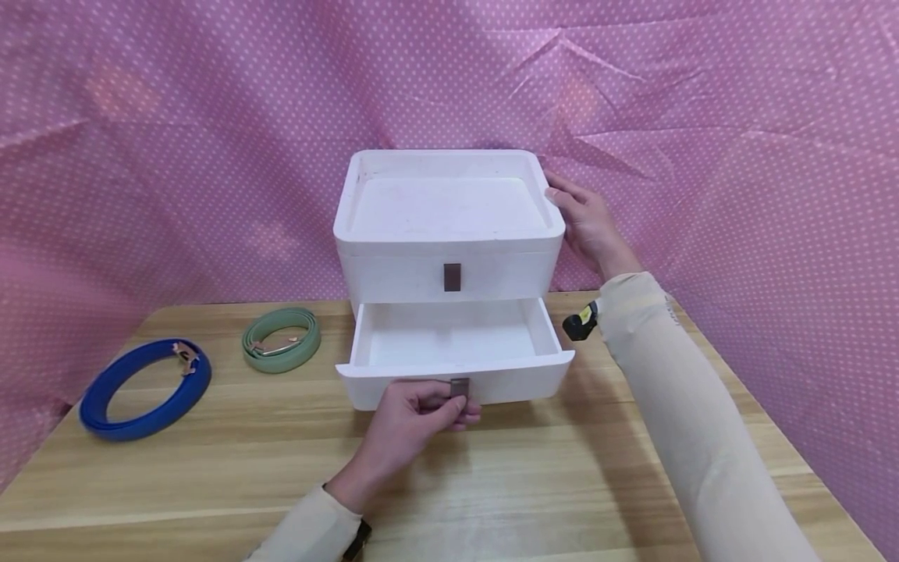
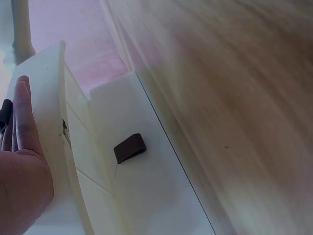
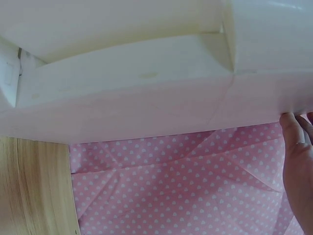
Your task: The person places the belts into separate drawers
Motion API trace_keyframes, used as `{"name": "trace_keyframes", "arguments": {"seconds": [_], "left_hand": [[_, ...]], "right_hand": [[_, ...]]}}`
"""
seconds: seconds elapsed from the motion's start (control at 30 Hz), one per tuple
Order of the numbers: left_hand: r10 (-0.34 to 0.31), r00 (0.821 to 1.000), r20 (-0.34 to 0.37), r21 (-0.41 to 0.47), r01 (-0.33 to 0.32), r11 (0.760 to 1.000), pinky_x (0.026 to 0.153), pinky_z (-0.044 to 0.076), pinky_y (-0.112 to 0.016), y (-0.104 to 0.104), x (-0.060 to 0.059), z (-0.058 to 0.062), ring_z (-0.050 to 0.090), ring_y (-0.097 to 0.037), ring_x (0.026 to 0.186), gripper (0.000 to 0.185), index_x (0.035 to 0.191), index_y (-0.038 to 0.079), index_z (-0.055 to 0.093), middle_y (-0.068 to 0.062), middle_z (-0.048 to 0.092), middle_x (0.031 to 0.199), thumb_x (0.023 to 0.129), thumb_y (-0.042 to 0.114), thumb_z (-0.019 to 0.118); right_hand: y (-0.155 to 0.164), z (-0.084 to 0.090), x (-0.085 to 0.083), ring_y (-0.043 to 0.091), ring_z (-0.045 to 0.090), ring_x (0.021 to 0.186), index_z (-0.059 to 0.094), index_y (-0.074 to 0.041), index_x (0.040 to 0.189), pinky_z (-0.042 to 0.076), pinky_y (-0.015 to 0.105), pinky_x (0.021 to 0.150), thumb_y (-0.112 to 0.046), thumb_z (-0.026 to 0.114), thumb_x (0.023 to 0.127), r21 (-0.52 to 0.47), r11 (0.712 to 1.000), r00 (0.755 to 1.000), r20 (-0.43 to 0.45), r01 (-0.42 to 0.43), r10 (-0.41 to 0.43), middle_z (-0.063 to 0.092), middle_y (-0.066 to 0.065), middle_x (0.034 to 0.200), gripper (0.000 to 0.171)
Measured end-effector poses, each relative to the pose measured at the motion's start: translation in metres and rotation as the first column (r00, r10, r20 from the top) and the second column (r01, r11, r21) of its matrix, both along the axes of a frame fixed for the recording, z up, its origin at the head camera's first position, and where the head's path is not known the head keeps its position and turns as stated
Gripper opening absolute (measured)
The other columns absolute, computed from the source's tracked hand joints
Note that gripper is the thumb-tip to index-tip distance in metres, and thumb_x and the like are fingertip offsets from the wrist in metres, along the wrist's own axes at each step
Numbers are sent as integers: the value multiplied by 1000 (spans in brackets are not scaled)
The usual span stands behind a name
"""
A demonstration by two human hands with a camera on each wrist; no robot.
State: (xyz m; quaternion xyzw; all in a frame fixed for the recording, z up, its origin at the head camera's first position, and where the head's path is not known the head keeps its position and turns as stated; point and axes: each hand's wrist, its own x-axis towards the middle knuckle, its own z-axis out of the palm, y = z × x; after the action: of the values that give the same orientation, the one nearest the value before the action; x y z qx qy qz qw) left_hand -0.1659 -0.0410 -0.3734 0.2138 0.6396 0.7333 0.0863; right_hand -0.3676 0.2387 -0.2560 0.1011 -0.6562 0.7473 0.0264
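Observation:
A white two-drawer storage box stands at the back of the table, its lower drawer pulled out and bare inside. My left hand pinches the short brown pull tab on that drawer's front between thumb and fingers. In the left wrist view the left hand lies along the drawer front, and the other brown tab shows on the shut upper drawer. My right hand rests against the box's right side near the back. Seen from the right wrist, that hand's fingers touch the side wall.
A rolled green belt lies left of the box, with a rolled blue belt farther left. All stand on a wooden table. Pink dotted cloth hangs behind and along both sides. The box has a shallow tray top.

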Motion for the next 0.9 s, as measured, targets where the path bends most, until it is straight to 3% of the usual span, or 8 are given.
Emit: {"name": "trace_keyframes", "arguments": {"seconds": [0.27,0.67,0.9], "left_hand": [[-4,1000,-2,-33,4,999,80,60,-39,-1,2,1,71,-36,89,18,102,-16,65,-24,71,94,94,0,63],[-16,999,-37,-23,16,1000,81,59,-41,-3,7,0,71,-35,90,14,94,-15,66,-23,71,93,94,-2,62],[-28,998,-62,-20,27,999,80,59,-42,-1,6,0,70,-36,90,16,100,-17,65,-25,70,94,95,-3,61]], "right_hand": [[-1,1,0,21,44,134,46,-14,147,50,28,99,-20,64,98,-13,1000,1000,4,4,-4,42,1,151,53],[-5,0,-2,23,45,132,45,-11,147,51,27,97,-17,61,99,-21,1000,1000,-10,-7,7,43,3,151,52],[-2,1,0,21,43,134,44,-13,148,50,27,98,-19,62,99,-8,1000,1000,-3,2,-2,41,2,152,53]]}}
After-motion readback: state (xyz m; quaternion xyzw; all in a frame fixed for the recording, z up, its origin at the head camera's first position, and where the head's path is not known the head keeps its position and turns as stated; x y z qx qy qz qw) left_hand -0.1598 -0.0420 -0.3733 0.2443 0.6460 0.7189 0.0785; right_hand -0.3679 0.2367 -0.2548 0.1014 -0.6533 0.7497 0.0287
